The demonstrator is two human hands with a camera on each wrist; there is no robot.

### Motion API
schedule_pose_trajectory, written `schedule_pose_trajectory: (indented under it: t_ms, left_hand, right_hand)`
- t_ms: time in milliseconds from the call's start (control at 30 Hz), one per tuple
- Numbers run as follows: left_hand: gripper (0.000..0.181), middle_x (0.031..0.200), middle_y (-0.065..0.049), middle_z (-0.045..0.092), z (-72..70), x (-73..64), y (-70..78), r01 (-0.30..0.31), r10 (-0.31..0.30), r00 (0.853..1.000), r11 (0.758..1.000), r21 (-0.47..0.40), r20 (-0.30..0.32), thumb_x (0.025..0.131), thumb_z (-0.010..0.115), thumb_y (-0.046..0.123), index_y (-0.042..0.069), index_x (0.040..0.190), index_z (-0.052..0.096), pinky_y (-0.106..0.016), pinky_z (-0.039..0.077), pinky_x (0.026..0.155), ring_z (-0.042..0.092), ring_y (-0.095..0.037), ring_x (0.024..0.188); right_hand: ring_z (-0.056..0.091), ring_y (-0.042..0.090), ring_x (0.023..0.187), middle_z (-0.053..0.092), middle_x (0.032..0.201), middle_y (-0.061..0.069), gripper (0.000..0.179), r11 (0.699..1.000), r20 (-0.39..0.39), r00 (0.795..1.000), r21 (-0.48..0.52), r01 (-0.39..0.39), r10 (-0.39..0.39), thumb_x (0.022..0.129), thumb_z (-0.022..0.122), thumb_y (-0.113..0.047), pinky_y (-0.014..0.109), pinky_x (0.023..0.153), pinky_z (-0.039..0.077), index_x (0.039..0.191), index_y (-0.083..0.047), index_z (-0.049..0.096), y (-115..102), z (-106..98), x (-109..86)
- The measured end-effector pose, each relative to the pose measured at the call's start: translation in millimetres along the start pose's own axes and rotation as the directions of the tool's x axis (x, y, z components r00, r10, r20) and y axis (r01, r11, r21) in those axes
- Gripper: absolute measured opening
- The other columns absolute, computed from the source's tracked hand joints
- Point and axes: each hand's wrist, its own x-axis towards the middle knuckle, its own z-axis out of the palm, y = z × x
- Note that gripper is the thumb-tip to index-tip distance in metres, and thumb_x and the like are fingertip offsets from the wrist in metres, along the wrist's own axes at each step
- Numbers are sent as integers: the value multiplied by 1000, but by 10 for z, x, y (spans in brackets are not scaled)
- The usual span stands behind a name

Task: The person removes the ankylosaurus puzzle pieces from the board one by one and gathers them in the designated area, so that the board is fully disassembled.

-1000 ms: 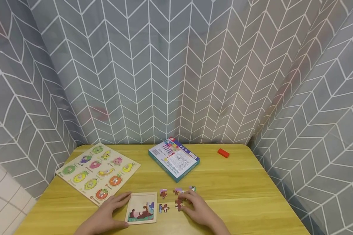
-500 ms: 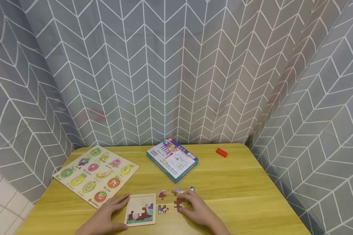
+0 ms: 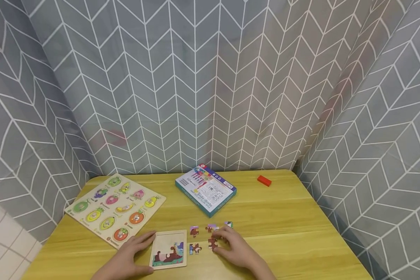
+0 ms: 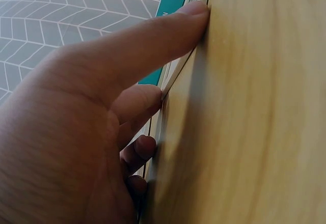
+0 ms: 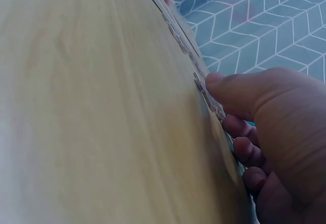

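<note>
Puzzle piece (image 3: 212,244) pinched in our right hand (image 3: 233,249), left hand (image 3: 128,254) wide against tray (image 3: 163,242); only head view shows "FIVE SETS" on box (image 3: 210,193).

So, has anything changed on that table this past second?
Nothing visibly moved, was picked up or let go; only the head view shifted slightly. The left hand stays at the square wooden puzzle tray, the right hand at a brown jigsaw piece. The teal-edged cardboard box, fruit-picture wooden board and red rectangular block stayed put.

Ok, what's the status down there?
Left hand against square wooden puzzle tray, partly filled. Right hand pinches brown jigsaw piece. Brown-and-blue piece lies between.
</note>
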Motion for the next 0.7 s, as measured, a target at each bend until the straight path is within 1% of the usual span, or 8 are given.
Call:
schedule_pose_trajectory:
  t_ms: [167,233,367,433,467,567,667,700]
  left_hand:
    - [94,163,-15,48,-4,-2,13,-1,1,1000,1000,-12,2,82,88,51,8,157,52,-72,44,102,47,-53,137]
    - [95,164,-12,48,-7,-1,17,6,-6,1000,1000,3,-5,81,87,54,10,157,52,-70,45,103,48,-51,137]
    - [95,163,-12,49,-9,3,11,2,-2,1000,1000,18,-13,81,87,54,10,157,53,-70,45,102,49,-51,137]
    - [94,163,-12,49,-9,3,5,4,-4,1000,1000,16,-10,81,87,54,10,157,53,-70,45,102,49,-52,137]
    - [94,163,-13,48,-7,5,0,1,-1,1000,1000,5,-6,81,88,53,9,157,53,-71,45,102,48,-53,137]
    - [94,164,-13,48,-7,4,1,12,-12,1000,1000,-13,10,82,87,52,9,157,52,-71,44,102,47,-54,137]
    - [94,164,-13,47,-4,4,7,25,-24,999,999,-30,24,82,87,52,9,158,51,-72,43,104,45,-55,138]
    - [94,164,-13,47,-4,3,13,28,-28,999,999,-29,27,82,87,52,9,158,51,-72,43,104,46,-54,138]
  right_hand:
    - [55,5,101,61,116,-10,41,999,-11,1000,-31,29,-29,99,76,-34,30,92,53,135,-16,70,-32,-20,14]
    - [56,6,103,61,117,-9,44,998,-12,999,-55,36,-37,98,77,-34,31,93,55,137,-15,69,-70,-37,31]
    - [60,8,111,62,123,-7,47,998,-5,1000,-62,14,-14,99,76,-35,37,100,55,142,-18,67,-182,-75,109]
    - [60,9,111,63,124,-7,46,999,-1,1000,-46,6,-6,100,75,-33,36,100,55,142,-17,67,-253,-88,170]
    - [60,10,109,64,123,-6,45,999,-1,1000,-39,6,-6,100,75,-33,35,98,55,141,-16,67,-290,-93,201]
    - [60,11,104,65,122,-2,45,998,3,999,-39,42,-42,100,76,-30,29,92,55,140,-12,68,-403,-93,305]
    - [59,14,97,66,121,3,45,994,17,995,-50,99,-99,99,77,-28,24,83,53,139,-8,68,-499,-57,417]
    - [59,14,97,67,122,4,45,992,22,993,-53,118,-117,99,77,-27,23,82,53,138,-7,68,-527,-34,456]
